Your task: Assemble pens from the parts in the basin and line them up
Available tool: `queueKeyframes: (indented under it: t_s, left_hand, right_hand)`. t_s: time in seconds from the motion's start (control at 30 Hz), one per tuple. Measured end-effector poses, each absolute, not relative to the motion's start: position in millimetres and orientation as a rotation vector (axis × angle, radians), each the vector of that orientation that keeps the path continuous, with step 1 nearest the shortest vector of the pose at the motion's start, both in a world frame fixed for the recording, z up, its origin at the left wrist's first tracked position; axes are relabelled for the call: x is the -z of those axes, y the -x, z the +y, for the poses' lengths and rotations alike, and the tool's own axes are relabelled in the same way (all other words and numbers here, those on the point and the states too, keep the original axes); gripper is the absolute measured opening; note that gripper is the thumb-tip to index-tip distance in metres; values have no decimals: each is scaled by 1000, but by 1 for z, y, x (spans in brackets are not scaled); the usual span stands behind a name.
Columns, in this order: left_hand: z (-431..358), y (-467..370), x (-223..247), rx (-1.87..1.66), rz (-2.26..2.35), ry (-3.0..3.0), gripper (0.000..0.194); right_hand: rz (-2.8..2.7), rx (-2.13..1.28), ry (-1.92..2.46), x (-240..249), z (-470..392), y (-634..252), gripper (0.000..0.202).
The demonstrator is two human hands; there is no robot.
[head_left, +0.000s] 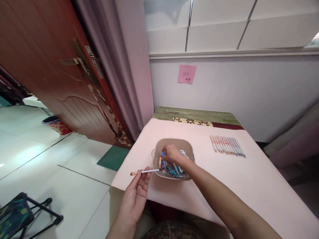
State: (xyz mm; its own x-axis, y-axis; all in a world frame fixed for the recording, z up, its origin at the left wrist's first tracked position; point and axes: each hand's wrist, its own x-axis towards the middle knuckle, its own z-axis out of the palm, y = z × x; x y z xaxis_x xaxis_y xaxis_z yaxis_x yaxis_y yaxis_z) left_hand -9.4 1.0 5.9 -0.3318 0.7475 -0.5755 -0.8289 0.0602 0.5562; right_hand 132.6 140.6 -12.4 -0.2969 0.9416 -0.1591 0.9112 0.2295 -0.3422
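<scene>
1. Partly cut off by the lower-left corner, a folding stool shows patterned fabric and black legs; farther up, a bin is partly hidden by the door, whose top leaves the frame at upper left.
2. Just below the middle, the left hand, palm up, pinches a white pen between thumb and fingers; its orange end points left, and its dark tip reaches over the basket's near-left rim. Any lettering on it is too small to read.
3. At lower centre, the basket stands on the table, holding small pieces in blue, teal, orange and white, many hidden.
4. Inside it, the right hand has its fingers bent down among them; whether they grip anything I cannot tell.
5. Above, at upper centre, a pink note reads "357", with hard-to-read characters underneath.
6. Right of centre, a row of pens lies side by side; the reddish markings are illegible.
</scene>
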Motion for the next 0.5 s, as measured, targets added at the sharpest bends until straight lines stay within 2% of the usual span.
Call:
queueKeyframes:
  t_s: [0.27, 0.5]
  left_hand:
    - [8, 7, -6, -1580, 1033, 106, 18]
    - [15, 6, -13, -1594, 1027, 110, 21]
  right_hand:
    - [-2273, -316, 1944, -4, 151, -203, 25]
    - [-2427, -268, 2007, 2, 134, -201, 24]
